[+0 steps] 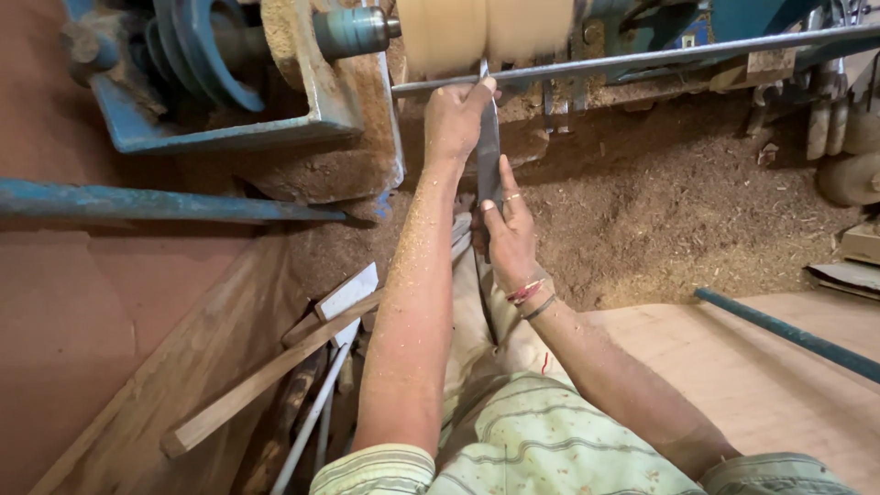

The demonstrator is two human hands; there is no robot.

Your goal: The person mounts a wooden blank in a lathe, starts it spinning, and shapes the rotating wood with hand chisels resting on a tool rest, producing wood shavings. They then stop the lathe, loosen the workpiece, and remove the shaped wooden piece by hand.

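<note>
A long flat metal chisel point(489, 147) runs from my lap up to a pale wooden workpiece point(486, 32) that blurs as it spins on a blue lathe point(229, 82). My left hand point(456, 117) grips the chisel near its tip and presses it on the steel tool-rest bar point(642, 60). My right hand point(507, 234) holds the chisel's lower end, with a ring on one finger and threads at the wrist. Sawdust coats my left forearm.
A deep bed of sawdust point(660, 211) lies under the lathe. Wooden sticks and metal rods point(302, 367) lean at lower left. A blue pipe point(788, 332) crosses a wooden board at right. A blue bar point(165, 203) juts from the left.
</note>
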